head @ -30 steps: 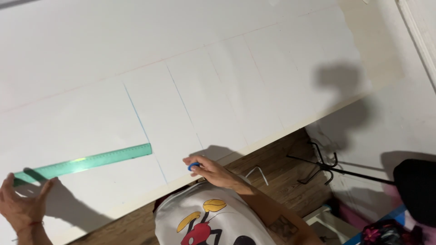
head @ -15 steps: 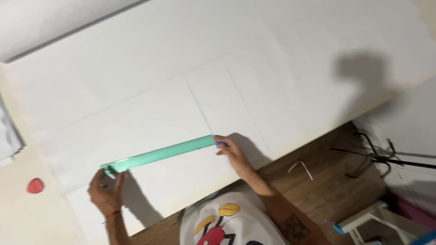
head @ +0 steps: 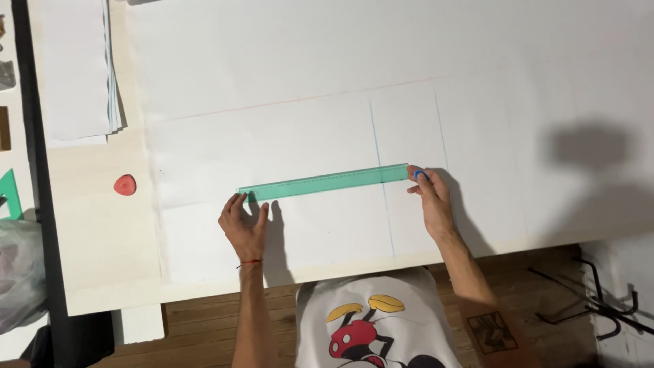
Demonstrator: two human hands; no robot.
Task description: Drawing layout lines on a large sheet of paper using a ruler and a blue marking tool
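Note:
A long translucent green ruler [head: 327, 182] lies nearly level on a large white sheet [head: 340, 82] marked with faint blue vertical lines and a red horizontal line. My left hand [head: 244, 228] rests at the ruler's left end, fingers spread and touching it. My right hand [head: 430, 201] sits at the ruler's right end and pinches a small blue marking piece [head: 418, 174] against the sheet.
A red triangular chalk [head: 125, 184] lies on the pale wooden table [head: 95, 225] at the left. A stack of white paper [head: 75, 61] sits at the top left. A green set square [head: 9, 194] pokes in at the left edge. Wooden floor lies below the table edge.
The ruler has swung from a slant to almost level and moved right. Both hands have followed its ends, and the view has shifted to show more of the table's left side.

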